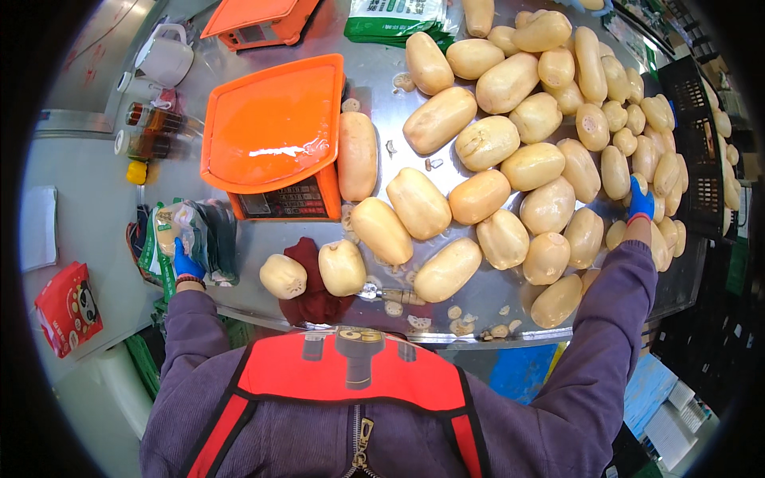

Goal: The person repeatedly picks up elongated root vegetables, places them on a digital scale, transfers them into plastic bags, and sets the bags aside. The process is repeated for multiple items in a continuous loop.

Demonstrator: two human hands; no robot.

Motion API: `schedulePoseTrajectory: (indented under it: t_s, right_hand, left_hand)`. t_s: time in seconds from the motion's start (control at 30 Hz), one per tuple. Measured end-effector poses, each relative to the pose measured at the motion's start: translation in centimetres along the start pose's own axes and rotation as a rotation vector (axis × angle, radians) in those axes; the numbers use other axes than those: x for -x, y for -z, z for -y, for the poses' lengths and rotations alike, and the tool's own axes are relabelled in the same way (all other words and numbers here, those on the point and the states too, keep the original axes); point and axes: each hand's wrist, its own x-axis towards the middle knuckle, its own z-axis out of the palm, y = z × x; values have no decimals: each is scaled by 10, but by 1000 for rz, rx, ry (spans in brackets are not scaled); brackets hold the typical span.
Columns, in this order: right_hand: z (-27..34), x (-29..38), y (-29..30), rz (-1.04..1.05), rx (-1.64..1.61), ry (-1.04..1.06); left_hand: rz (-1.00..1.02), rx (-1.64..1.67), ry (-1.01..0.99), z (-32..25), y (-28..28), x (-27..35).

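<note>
My left hand (187, 260), in a blue glove, is on a clear plastic bag (194, 224) with green print that holds a pale piece, at the table's left front. Far to the right, my right hand (640, 200), also gloved in blue, has its fingers on a small lotus root piece (639, 179) among the heap; whether they are closed on it I cannot tell. Many peeled lotus root segments (446, 119) cover the middle and right. Two shorter segments (342, 267) lie by a dark red cloth (317, 293), near a knife or peeler with a wooden handle (401, 296).
An orange weighing scale (272, 125) stands left of centre, with a second orange scale (263, 27) behind. A white jug (165, 57) and bottles (140, 145) are at the left. Beyond the heap is a black plastic crate (696, 143). Green-printed bags (397, 24) lie at the back.
</note>
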Motion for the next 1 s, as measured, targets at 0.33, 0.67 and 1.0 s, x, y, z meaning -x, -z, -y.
schedulePoseTrajectory:
  t_s: [0.33,0.67,1.0]
  right_hand:
    - [53,184,34,-406,-136,945]
    - [196,457,-6,1038,-1385,187]
    - [275,713,-158,1687,-899,50]
  left_hand:
    - [206,183,50,8,-14,9]
    - [260,211,-28,9,-52,50]
    - [510,542,208,6,-28,70]
